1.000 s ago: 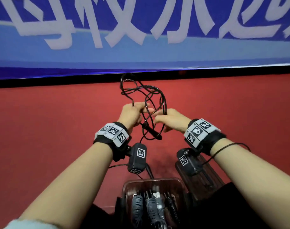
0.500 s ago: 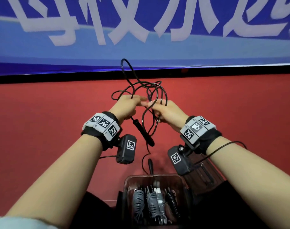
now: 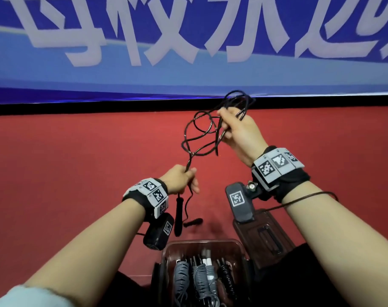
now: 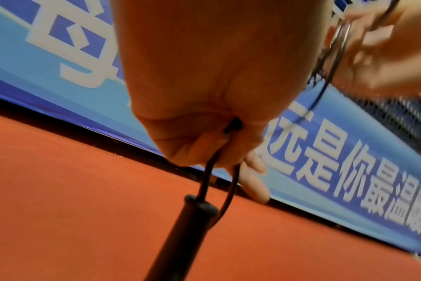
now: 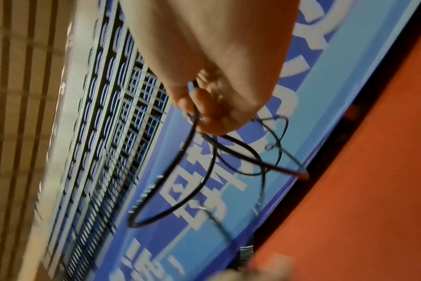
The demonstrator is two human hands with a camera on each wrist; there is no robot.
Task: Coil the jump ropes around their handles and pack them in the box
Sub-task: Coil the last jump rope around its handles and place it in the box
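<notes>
left hand [image 3: 181, 178] grips the black jump rope [image 3: 194, 138] w/ fingers curled tight round the cord just above one handle [image 3: 179, 214], which hangs below the fist; 2nd handle [image 3: 193, 222] dangles beside it. right hand [image 3: 239, 131], higher & further out, has fingers clamped on a bunch of tangled loops. rope is in the air over the red floor [image 3: 67, 173]. brown box [image 3: 205, 245] near the person holds coiled ropes [image 3: 199, 275]; its lid [image 3: 264, 235] lies just right.

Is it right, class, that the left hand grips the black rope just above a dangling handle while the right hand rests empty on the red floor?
No. The left hand does grip the rope above the handle, but the head view shows the right hand raised, holding rope loops.
</notes>
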